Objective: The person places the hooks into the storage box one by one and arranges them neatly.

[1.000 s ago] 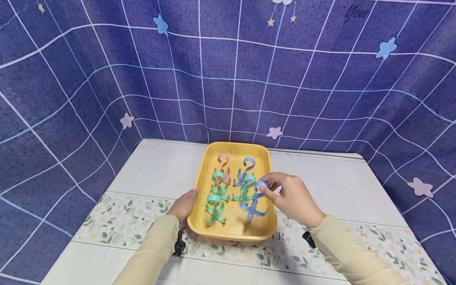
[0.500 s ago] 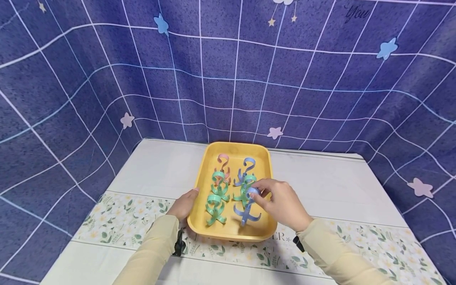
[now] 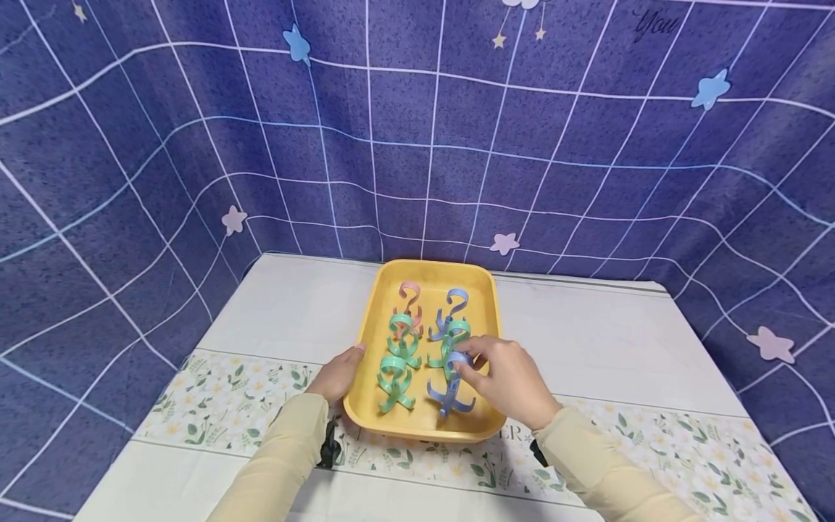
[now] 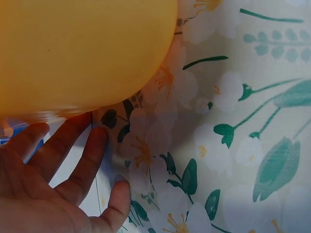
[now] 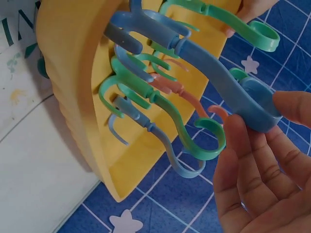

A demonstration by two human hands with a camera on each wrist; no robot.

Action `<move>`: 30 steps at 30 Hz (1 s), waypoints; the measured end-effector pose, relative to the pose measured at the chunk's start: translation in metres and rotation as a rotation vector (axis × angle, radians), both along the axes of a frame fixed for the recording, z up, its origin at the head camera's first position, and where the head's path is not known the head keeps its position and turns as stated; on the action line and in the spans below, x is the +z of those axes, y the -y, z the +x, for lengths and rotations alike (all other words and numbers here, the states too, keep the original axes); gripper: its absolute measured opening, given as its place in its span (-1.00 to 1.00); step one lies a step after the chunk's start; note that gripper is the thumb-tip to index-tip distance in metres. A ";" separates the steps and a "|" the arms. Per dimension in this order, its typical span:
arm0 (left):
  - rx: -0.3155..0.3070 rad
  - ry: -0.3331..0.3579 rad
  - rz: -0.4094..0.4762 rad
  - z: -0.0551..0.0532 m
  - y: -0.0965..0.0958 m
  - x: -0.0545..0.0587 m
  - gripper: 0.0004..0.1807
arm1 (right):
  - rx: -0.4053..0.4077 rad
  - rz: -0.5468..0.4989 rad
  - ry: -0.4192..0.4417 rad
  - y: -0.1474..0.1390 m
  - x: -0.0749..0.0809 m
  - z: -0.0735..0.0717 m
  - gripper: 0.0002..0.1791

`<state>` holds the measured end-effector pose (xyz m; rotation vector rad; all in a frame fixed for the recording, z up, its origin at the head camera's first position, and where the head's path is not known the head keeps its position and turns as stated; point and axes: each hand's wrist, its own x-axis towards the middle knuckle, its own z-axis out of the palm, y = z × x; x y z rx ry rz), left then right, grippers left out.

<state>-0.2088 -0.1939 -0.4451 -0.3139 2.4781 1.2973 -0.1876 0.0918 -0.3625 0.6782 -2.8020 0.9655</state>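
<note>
In the head view my right hand (image 3: 512, 377) pinches the curved top of a blue four-claw hanging hook (image 3: 450, 399) between thumb and fingers. The hook stands with its claws down in the front right of a yellow plastic tray (image 3: 424, 436). My left hand (image 3: 338, 373) lies along the tray's left side; in the left wrist view its fingers are extended and spread, with fingertips at the tray wall (image 4: 97, 58). Behind the held hook is a green hook (image 3: 443, 359), then another blue hook (image 3: 450, 319). Two green hooks (image 3: 395, 391) and a pink hook (image 3: 409, 293) form the left row.
The tray rests on a white table cover (image 3: 587, 326) with a floral band (image 3: 222, 399). A purple-blue curtain (image 3: 417, 167) with a grid and stars hangs behind and on both sides.
My right hand has moved left and down with the blue hook, from near the tray's right side into line with the green hook behind. My left hand stays put.
</note>
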 end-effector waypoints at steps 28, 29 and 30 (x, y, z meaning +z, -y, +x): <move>-0.004 0.002 -0.008 -0.001 -0.001 -0.001 -0.28 | -0.009 0.017 0.035 0.000 -0.015 -0.003 -0.86; -0.004 0.002 -0.009 -0.001 -0.001 -0.001 -0.28 | -0.005 0.021 0.034 -0.001 -0.015 -0.003 -0.86; -0.006 0.002 -0.009 -0.001 -0.001 -0.001 -0.28 | -0.004 0.024 0.034 -0.001 -0.015 -0.002 -0.87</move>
